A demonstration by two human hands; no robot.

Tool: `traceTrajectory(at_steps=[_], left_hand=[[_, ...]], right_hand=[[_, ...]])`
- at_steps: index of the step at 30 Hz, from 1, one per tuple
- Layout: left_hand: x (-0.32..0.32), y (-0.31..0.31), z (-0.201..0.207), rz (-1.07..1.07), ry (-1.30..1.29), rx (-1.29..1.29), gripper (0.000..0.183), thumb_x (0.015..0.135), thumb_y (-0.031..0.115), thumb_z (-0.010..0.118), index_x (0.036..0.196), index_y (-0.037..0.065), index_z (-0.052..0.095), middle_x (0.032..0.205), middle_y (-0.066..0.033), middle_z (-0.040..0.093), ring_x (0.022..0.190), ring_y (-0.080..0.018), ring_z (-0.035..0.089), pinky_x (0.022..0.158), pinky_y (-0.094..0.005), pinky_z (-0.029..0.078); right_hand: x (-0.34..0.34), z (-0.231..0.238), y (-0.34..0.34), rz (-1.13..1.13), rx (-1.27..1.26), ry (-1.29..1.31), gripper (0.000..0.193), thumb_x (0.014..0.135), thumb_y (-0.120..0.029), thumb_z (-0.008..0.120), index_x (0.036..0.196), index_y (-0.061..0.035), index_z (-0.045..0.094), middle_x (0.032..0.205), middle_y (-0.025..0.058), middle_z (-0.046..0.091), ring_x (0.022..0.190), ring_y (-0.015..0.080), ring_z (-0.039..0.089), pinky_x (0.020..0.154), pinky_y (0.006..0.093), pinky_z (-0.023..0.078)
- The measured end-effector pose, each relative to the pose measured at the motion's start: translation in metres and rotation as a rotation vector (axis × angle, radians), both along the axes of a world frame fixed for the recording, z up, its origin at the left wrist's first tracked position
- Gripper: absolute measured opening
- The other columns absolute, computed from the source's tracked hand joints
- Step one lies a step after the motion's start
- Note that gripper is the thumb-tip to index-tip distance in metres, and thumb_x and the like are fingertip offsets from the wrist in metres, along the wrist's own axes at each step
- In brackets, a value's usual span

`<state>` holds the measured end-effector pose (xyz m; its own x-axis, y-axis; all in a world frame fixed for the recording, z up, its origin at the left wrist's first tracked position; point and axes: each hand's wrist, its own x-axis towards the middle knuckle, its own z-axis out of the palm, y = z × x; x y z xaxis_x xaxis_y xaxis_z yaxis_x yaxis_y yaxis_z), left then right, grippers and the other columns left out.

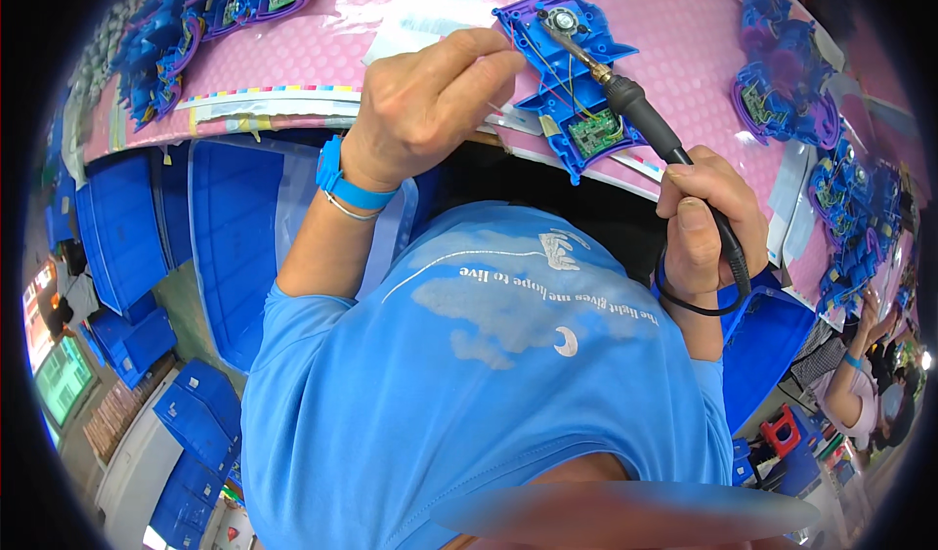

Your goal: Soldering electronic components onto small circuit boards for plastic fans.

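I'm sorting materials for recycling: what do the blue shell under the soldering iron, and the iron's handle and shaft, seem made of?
Blue shell: probably moulded plastic, mildly glossy, judging by its ribs and posts. Handle: plastic or rubber, matte black without metallic shine; which, unclear. Shaft: likely metal, from its dull, brassy, browned surface.

Two hands (435,101) (708,220), one soldering iron (640,110); one central housing (559,79) with one speaker (564,21), one circuit board (594,135).

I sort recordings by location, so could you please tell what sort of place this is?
Probably an assembly workshop or factory: the right hand holds a soldering iron over an opened blue shell with a circuit board, similar shells lie on the pink table, and blue bins stand nearby.
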<state>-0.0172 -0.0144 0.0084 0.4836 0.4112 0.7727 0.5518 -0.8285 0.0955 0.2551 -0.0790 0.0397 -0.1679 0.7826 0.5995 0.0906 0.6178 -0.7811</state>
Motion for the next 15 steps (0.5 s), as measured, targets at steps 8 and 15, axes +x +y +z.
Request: traceTrajectory(at_steps=[8,15], left_hand=[[0.0007,0.0047,-0.0084,0.026,0.023,-0.122,0.018,0.077,0.002,0.078,0.093,0.003,0.069,0.098,-0.0078,0.073,0.076,-0.0189,0.073,0.06,-0.0261,0.058],[0.0007,0.0072,-0.0063,0.015,0.04,-0.177,0.017,0.08,0.0,0.078,0.094,0.002,0.07,0.1,-0.0084,0.075,0.078,-0.0207,0.074,0.064,-0.0269,0.059]], right_hand=[[-0.0091,-0.0024,0.0068,-0.036,-0.042,-0.053,0.018,0.084,-0.006,0.065,0.096,0.0068,0.069,0.073,0.0154,0.066,0.056,0.0208,0.059,0.053,0.0307,0.045],[-0.009,-0.0067,0.0109,-0.046,-0.038,-0.079,0.017,0.084,-0.007,0.066,0.096,0.0051,0.07,0.071,0.0137,0.066,0.057,0.0202,0.059,0.054,0.0301,0.045]])
